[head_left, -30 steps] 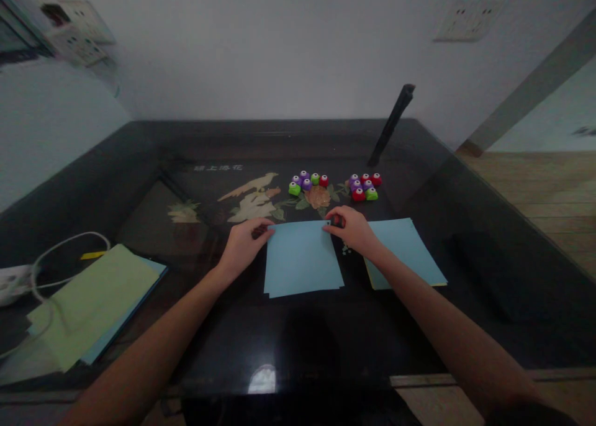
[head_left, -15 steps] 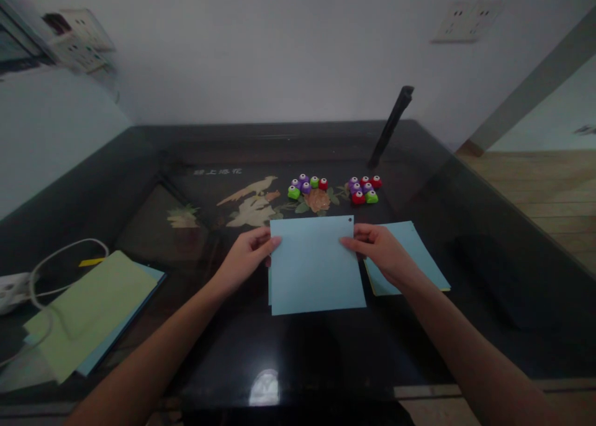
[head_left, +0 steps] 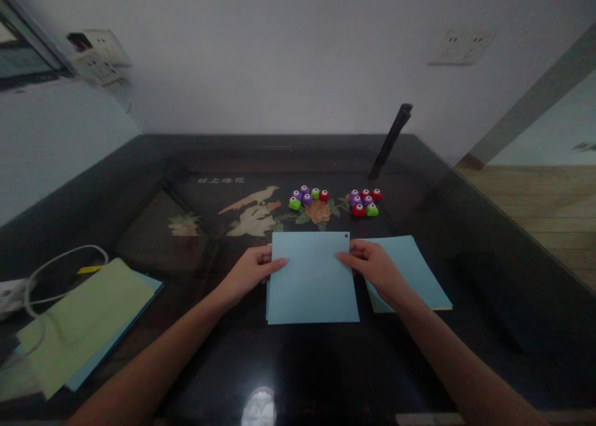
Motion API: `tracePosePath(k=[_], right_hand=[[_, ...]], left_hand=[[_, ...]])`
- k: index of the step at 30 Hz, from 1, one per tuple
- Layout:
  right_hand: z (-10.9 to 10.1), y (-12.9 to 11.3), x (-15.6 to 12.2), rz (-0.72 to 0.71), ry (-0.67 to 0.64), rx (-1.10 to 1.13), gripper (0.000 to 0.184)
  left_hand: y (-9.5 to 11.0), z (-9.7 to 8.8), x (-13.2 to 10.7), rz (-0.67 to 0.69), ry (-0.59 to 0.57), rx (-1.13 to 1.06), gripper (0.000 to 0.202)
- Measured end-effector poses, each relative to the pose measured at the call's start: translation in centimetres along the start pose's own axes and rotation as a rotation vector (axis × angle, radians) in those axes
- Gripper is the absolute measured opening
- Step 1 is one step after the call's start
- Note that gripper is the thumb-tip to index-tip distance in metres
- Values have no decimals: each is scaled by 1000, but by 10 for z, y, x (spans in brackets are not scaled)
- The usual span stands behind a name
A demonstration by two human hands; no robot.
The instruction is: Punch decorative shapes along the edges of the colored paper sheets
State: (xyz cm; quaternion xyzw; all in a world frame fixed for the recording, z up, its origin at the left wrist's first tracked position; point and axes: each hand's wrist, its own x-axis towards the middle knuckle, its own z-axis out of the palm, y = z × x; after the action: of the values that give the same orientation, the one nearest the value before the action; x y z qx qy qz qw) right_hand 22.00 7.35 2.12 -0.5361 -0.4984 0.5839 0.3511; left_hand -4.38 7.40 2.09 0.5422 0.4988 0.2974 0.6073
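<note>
Light blue paper sheets (head_left: 311,289) are held between my two hands, low over the dark table. The front sheet has a small dark mark or hole in its upper right corner, and the edge of another sheet shows behind it on the left. My left hand (head_left: 249,274) pinches the left edge, thumb on the front face. On the right edge, my right hand (head_left: 375,264) grips with its thumb in front and fingers behind. A blue paper stack (head_left: 410,271) with a yellowish lower edge lies partly behind my right hand and wrist.
Small eyed toys in green, purple and red form a left group (head_left: 307,197) and a right group (head_left: 364,202) beyond the paper. A black stick-like object (head_left: 390,141) stands tilted behind. Green and blue sheets (head_left: 93,314) lie left, beside a white cable (head_left: 28,289).
The camera view has tilted slightly, so everything sits lower in the picture. The front sheet has turned a little and lies straighter; both hands keep their grip on its edges.
</note>
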Motion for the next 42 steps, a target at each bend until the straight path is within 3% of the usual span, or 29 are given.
tracePosePath(k=[5, 9, 12, 17, 21, 25, 30, 35, 42], right_hand=[[2, -5, -2, -36, -12, -14, 28], [-6, -13, 11, -144, 69, -171, 36], [-11, -18, 40, -229, 145, -375, 35], [-1, -26, 107, -339, 247, -581, 8], [7, -32, 143, -373, 382, -749, 23], [8, -31, 157, -337, 436, -860, 33], [10, -28, 161, -289, 420, -914, 21], [7, -31, 151, -305, 398, -827, 17], [-13, -28, 89, -284, 208, -491, 24]], left_hand=[[-1, 1, 0, -38, -17, -35, 31], [-7, -3, 4, -51, 18, -104, 35], [-13, -9, 9, -35, 63, -103, 40], [-19, -15, 15, 1, 88, -95, 42], [-18, -15, 15, 11, 81, -79, 41], [-17, -15, 15, 21, 61, -77, 39], [-16, -14, 16, 22, 56, -85, 36], [-17, -14, 16, 16, 85, -66, 39], [-13, -10, 12, 11, 78, -138, 37]])
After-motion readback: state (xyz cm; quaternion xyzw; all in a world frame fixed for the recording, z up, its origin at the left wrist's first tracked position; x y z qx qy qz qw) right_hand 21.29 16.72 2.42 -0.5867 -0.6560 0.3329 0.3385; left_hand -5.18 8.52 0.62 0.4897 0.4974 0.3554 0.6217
